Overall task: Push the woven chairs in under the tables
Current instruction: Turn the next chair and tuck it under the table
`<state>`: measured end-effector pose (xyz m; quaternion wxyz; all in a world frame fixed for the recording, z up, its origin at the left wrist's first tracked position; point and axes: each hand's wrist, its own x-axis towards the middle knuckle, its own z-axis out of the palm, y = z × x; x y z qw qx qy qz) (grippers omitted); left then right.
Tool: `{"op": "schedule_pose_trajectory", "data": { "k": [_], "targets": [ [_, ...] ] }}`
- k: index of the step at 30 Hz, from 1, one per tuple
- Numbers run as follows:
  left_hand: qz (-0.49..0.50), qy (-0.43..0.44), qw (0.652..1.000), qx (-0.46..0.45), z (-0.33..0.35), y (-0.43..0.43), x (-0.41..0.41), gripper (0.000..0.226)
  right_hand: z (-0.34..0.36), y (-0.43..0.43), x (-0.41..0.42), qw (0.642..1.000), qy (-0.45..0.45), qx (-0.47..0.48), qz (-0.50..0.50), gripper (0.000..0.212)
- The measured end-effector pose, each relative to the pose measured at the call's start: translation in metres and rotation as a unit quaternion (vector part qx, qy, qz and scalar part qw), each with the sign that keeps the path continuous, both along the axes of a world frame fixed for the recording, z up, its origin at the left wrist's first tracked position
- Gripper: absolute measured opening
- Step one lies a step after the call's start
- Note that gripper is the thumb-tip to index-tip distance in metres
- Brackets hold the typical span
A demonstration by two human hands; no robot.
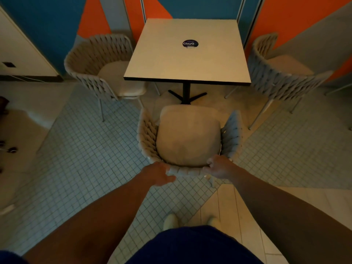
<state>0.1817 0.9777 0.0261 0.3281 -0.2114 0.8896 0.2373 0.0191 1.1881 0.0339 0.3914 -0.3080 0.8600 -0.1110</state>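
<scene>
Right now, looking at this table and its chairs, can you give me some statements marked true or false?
The near chair is tucked fully under the table. False: its seat stops short of the table's edge.
The right hand grips the near chair's back rim. True.
A round sticker sits on the tabletop. True.
The left chair has no cushion. False: a pale cushion lies on its seat.
The left hand rests on the table. False: it is at the near chair's back rim.
</scene>
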Motion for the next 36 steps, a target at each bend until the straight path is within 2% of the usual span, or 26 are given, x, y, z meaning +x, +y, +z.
{"op": "schedule_pose_trajectory", "data": {
  "k": [2,12,16,20,27,31,36],
  "targets": [
    [-0.001,0.003,1.000,0.005,0.000,-0.002,-0.003,0.071,0.002,-0.001,0.001,1.000,0.005,0.004,0.008,0.043],
    [-0.006,0.019,1.000,0.002,0.013,-0.009,-0.022,0.042,0.005,-0.003,0.001,1.000,0.011,-0.002,0.001,0.046],
    [-0.023,0.009,1.000,-0.015,0.017,-0.009,-0.029,0.059,0.001,-0.006,0.000,1.000,0.017,-0.012,-0.017,0.045],
    [-0.040,0.001,0.999,-0.003,0.013,-0.014,-0.038,0.049,-0.010,-0.004,-0.001,0.998,0.017,-0.024,-0.050,0.044],
    [-0.104,-0.012,0.994,-0.035,0.019,0.007,-0.073,0.067,-0.018,0.029,-0.011,0.992,0.006,-0.042,-0.116,0.040],
    [-0.149,-0.016,0.987,-0.054,0.023,0.042,-0.103,0.072,-0.015,0.067,-0.030,0.994,0.005,-0.007,-0.112,0.050],
    [-0.182,-0.017,0.981,-0.059,0.018,0.114,-0.149,0.079,-0.019,0.144,-0.066,0.986,-0.024,-0.008,-0.165,0.063]
  ]
}}
